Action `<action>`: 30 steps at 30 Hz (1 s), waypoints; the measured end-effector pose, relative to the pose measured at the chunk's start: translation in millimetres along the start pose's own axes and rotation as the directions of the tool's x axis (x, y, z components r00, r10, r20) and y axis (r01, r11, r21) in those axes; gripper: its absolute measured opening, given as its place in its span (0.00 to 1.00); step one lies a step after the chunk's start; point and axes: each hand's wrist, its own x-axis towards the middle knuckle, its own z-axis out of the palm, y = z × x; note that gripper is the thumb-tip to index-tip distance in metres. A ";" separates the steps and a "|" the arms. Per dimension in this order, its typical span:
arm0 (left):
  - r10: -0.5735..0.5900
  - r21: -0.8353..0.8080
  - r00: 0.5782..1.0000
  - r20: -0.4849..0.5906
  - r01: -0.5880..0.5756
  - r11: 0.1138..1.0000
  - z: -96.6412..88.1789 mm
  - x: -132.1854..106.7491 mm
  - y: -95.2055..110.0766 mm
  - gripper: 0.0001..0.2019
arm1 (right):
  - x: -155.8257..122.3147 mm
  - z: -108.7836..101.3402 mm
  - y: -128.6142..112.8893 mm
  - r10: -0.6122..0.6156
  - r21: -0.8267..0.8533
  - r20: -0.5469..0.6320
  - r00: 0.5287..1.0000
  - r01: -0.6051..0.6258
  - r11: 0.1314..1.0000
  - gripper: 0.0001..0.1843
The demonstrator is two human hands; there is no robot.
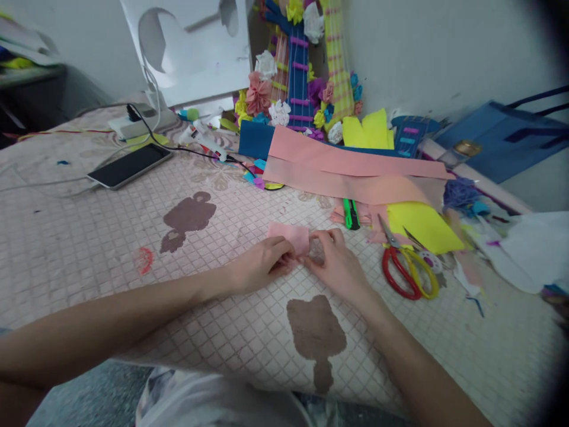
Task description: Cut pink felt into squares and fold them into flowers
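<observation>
Between my two hands is a small rectangular piece of pink paper point(291, 233), close to the middle of the patterned tabletop. My left hand point(262, 264) has its fingers closed on the paper's lower left part, bent over it. At the right side, my right hand point(335, 264) pinches the paper's lower right corner between thumb and fingers, with a gap inside the curve of the hand. The lower edge of the paper is partly hidden by my left fingers. Just beyond lie a green cutter point(351, 214) and scissors with red and yellow handles point(402, 270).
Long pink paper strips point(355, 155) lie behind my hands, near yellow paper point(422, 228). Decorated paper guitars point(299, 71) lean against the wall. A phone point(130, 166) with cables and a glue gun point(204, 140) sit at left. A blue bag point(502, 139) stands at right.
</observation>
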 end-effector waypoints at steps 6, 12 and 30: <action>-0.030 0.004 0.999 -0.013 0.030 1.000 1.5 1.5 3.4 0.11 | 5.1 -2.3 16.6 0.004 0.154 -0.054 0.999 0.004 0.988 0.12; -0.102 -0.063 0.994 -0.041 0.099 0.993 2.2 2.9 1.7 0.12 | 6.2 5.5 1.3 -0.079 0.161 -0.069 0.995 0.089 0.983 0.22; -0.079 -0.142 0.983 -0.167 0.055 0.988 3.0 -1.3 3.8 0.17 | 77.6 -3.5 3.2 -0.150 0.255 0.257 0.955 0.083 0.963 0.09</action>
